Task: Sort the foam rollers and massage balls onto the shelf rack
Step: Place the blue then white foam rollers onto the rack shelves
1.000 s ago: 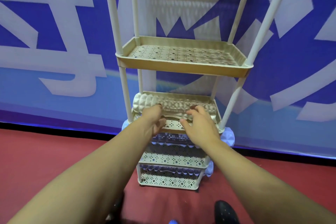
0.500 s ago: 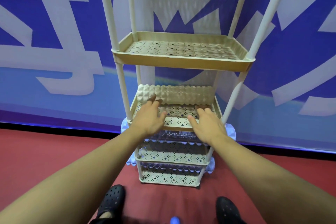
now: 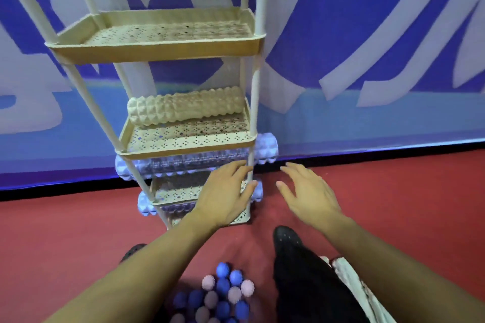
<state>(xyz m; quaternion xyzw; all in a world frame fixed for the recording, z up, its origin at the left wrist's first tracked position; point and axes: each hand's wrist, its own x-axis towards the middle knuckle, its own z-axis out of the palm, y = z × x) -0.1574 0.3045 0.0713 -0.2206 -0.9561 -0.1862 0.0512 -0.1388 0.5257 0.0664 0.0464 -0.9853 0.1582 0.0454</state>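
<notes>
Both hands hover empty with fingers spread, the left hand in front of the cream plastic shelf rack, the right hand beside it. The blue and pink spiky massage balls lie heaped on the red floor below, towards the person, nearer the left hand. The beige knobbed foam roller lies lengthwise across the middle shelf.

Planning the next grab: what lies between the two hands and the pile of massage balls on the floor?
In the head view, only bare red floor and the person's own forearms span from the left hand and right hand down to the massage balls; a black shoe sits beside.

Beige foam roller on shelf rack, both hands empty, fingers relaxed, massage balls below.
</notes>
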